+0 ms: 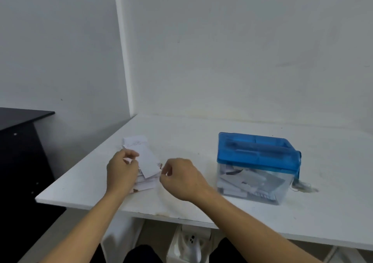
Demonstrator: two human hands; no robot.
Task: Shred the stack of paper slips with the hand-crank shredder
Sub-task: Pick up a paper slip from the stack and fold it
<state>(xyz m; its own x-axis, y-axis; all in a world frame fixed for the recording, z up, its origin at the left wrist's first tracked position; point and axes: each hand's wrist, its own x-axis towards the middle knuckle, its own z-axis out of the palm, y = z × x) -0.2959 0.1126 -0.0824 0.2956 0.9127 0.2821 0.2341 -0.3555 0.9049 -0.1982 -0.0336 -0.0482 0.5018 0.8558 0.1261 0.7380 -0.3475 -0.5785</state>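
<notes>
A loose stack of white paper slips lies near the left end of the white table. My left hand rests on the stack's left side, its fingers curled over the edge of the top slips. My right hand hovers just right of the stack with fingers curled, thumb and forefinger close to the slips' right edge; whether it touches them is unclear. The hand-crank shredder, a blue lid on a clear bin with paper pieces inside, stands to the right, its crank on the far right side.
A black cabinet stands left of the table, below its level. White walls close the back and the left corner. Under the table's front edge sits a white object. My dark-clothed lap shows at the bottom.
</notes>
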